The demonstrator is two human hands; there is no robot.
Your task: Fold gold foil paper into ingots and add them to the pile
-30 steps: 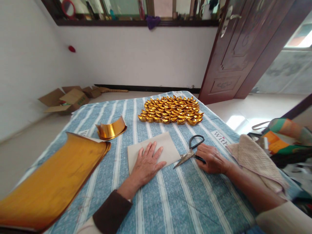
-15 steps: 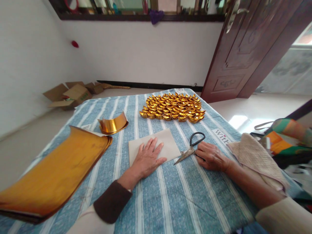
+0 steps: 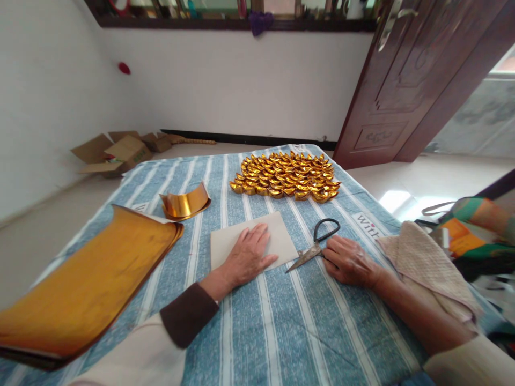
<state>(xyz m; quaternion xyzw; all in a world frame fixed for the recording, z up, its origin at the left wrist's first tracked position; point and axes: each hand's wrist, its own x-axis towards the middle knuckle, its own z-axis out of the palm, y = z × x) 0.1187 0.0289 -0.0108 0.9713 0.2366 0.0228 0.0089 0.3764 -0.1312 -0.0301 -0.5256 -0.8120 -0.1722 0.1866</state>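
The grey paper sheet (image 3: 277, 238) is pressed flat on the striped tabletop (image 3: 281, 332) under the open left hand (image 3: 247, 256); the scissors (image 3: 316, 244) are touched by the loosely curled right hand (image 3: 348, 261), just beside the sheet.

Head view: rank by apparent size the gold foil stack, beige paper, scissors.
1. gold foil stack, though nearness to the camera inflates it
2. beige paper
3. scissors
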